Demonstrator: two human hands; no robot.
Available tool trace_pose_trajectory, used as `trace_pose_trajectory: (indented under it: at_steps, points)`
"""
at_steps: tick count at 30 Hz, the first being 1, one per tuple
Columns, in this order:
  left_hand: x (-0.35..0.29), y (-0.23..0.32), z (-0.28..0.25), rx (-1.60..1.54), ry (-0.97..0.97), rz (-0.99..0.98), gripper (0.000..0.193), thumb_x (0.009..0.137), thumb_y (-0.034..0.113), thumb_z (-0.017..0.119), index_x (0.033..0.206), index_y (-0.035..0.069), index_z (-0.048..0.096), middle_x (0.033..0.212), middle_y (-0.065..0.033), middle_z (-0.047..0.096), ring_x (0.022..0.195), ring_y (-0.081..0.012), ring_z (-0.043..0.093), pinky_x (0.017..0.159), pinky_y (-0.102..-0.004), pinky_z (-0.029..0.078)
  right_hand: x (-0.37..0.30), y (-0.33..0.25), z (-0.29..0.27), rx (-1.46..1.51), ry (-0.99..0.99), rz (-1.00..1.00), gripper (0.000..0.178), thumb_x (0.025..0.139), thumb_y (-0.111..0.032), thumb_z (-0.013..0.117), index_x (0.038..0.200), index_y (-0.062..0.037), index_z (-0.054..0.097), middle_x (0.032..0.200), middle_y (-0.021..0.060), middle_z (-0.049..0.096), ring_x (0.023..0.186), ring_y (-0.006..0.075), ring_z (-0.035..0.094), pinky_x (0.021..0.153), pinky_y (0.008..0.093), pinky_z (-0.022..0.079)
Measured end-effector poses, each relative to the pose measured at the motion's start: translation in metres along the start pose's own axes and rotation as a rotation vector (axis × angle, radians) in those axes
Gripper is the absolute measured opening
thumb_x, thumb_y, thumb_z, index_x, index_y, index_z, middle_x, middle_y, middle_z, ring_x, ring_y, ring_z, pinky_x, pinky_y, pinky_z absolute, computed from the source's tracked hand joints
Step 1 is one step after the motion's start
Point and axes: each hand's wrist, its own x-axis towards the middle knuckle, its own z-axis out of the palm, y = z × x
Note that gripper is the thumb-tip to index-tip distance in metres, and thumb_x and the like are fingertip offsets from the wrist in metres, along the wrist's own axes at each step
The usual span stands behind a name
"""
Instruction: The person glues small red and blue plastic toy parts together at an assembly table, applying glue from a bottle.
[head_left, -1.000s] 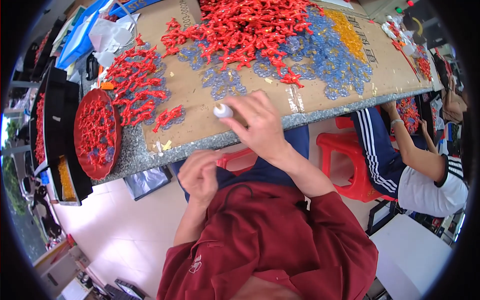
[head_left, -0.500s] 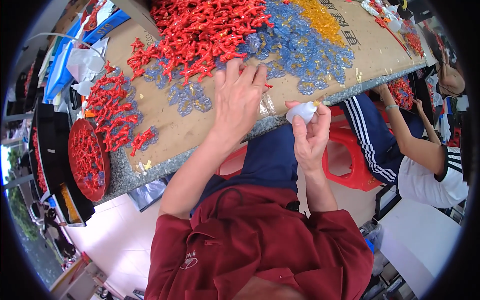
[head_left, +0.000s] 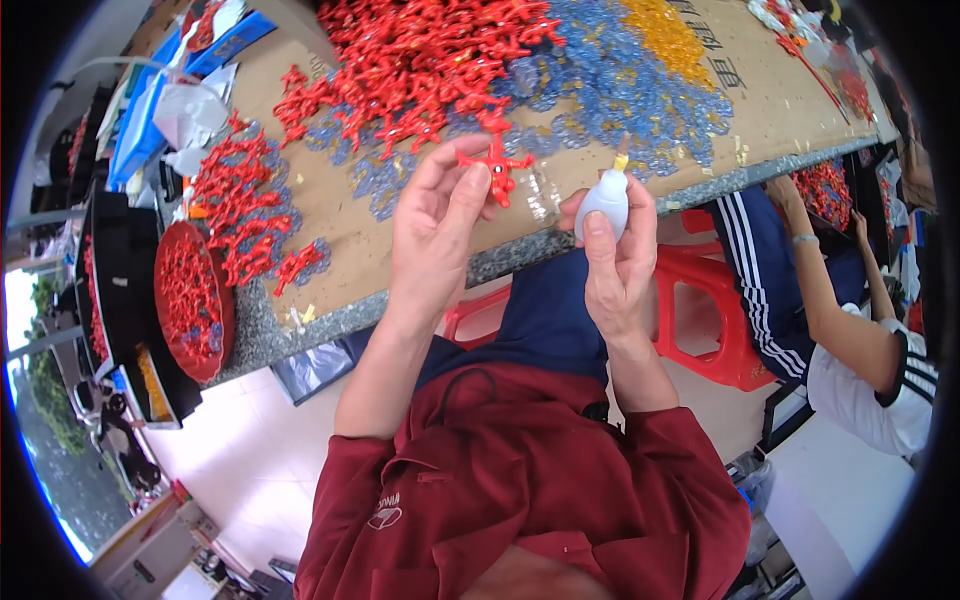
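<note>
Pinched between the thumb and fingers of my left hand (head_left: 440,205) is a small red plastic figure (head_left: 500,174), raised over the table's front edge. My right hand (head_left: 615,240) is wrapped round a white squeeze bottle (head_left: 603,205) with a yellowish nozzle that points up and away from me. The bottle is apart from the figure. Beyond my hands lies a big heap of red figures (head_left: 430,60). Beside it spreads a pile of clear blue plastic pieces (head_left: 630,90). At the left, rows of red figures (head_left: 240,200) sit on blue pieces.
Clear amber pieces (head_left: 665,40) lie at the back. A red bowl of figures (head_left: 190,300) stands at the left table edge, near a blue tray (head_left: 140,135). On the right a co-worker sits with an arm (head_left: 825,280) stretched over red pieces, near a red stool (head_left: 710,320).
My left hand has drawn back from the heap and turned over, with a red figure now in its fingers. The bottle in my right hand has tipped more upright.
</note>
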Motion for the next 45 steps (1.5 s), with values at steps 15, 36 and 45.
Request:
trace_pose_trajectory:
  at_steps: [15,36,45]
  points:
    - [-0.081,-0.021,-0.062,-0.722,0.007,-0.254,0.024,0.084,0.001,0.053,0.107,0.002,0.048,0.105,-0.0109,0.056,0.092,-0.0180,0.057,0.082,-0.0308,0.048,-0.024,0.000,0.053,-0.021,-0.284,0.115,0.036,0.081,-0.009,0.061,0.112,0.0012,0.044,0.088,0.0067,0.059,0.077,0.0093,0.055,0.067,0.0215,0.044]
    - [-0.092,-0.023,-0.073,-1.350,0.066,-0.539,0.026,0.089,0.020,0.050,0.108,0.002,0.051,0.096,-0.0090,0.055,0.079,-0.0157,0.049,0.074,-0.0275,0.044,-0.034,-0.025,0.034,-0.442,-0.369,-0.162,0.035,0.069,-0.013,0.073,0.096,0.0054,0.061,0.075,0.0078,0.059,0.065,0.0118,0.054,0.059,0.0216,0.041]
    - [-0.092,-0.023,-0.068,-1.320,0.077,-0.545,0.024,0.090,0.021,0.049,0.103,0.001,0.053,0.095,-0.0098,0.056,0.078,-0.0156,0.050,0.075,-0.0282,0.045,-0.031,-0.018,0.039,-0.441,-0.340,-0.298,0.032,0.065,-0.014,0.075,0.090,0.0000,0.063,0.063,0.0084,0.059,0.052,0.0164,0.056,0.045,0.0250,0.041]
